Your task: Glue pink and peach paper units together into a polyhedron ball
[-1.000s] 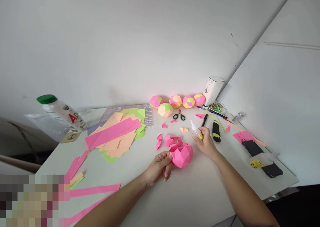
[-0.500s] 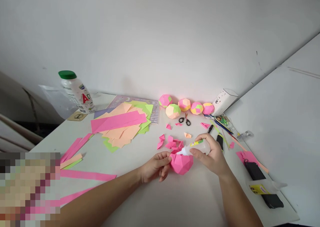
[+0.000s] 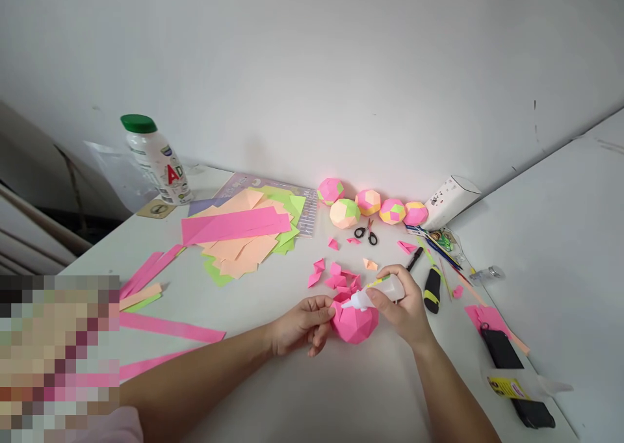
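Fingers (image 3: 325, 315) of the left hand (image 3: 302, 325) pinch a flap at the left rim of the pink paper ball (image 3: 359, 327), which sits between the two hands with its opening upward. The right hand (image 3: 405, 305) grips a squeeze bottle (image 3: 391, 290), seemingly of glue, its nozzle (image 3: 355, 300) slanting down over that same rim; whether the tip touches paper, I cannot tell. Folded pink pieces (image 3: 336, 275) lie just beyond the ball, with scissors (image 3: 373, 238) farther behind it. To do this well, I would keep the pinch firm yet gentle so the facets stay uncreased, hold the ball still, run the tip close along the flap, and squeeze lightly for a thin line; too much would probably soak the paper and smear onto the skin.
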Tool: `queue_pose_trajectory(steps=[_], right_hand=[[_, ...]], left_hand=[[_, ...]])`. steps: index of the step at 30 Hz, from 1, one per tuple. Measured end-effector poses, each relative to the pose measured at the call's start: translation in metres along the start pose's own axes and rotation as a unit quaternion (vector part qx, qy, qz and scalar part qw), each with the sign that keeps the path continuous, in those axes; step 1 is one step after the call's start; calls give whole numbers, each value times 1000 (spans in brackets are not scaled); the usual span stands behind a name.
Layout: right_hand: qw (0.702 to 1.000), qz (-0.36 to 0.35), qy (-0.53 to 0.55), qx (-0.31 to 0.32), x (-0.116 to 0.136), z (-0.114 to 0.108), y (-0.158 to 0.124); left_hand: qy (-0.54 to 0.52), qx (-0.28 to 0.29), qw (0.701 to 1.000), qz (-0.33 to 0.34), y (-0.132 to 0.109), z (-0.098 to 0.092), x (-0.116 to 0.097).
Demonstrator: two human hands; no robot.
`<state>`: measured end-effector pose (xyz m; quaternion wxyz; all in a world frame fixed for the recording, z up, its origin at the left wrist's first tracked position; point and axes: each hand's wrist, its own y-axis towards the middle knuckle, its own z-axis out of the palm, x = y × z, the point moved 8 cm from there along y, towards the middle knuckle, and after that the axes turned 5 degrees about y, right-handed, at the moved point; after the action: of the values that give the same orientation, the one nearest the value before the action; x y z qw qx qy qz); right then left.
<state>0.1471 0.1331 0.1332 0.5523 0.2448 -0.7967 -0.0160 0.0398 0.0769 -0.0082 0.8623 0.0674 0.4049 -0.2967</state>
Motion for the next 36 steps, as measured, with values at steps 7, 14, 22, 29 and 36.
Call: queue_pose_trajectory(steps=[7, 14, 22, 29, 36], right_hand=[[998, 37, 45, -9, -14, 6, 1], [998, 38, 58, -6, -15, 11, -1], [999, -7, 48, 16, -4, 14, -4], [999, -39, 30, 1, 0, 14, -7], [998, -54, 32, 3, 1, 13, -9]], left_hand=[[2, -2, 1000, 0, 0, -1, 0], [10, -2, 1000, -2, -1, 1, 0], [16, 9, 1000, -11, -1, -1, 2], [21, 14, 1000, -15, 0, -1, 4], [31, 24, 999, -16, 0, 1, 4]])
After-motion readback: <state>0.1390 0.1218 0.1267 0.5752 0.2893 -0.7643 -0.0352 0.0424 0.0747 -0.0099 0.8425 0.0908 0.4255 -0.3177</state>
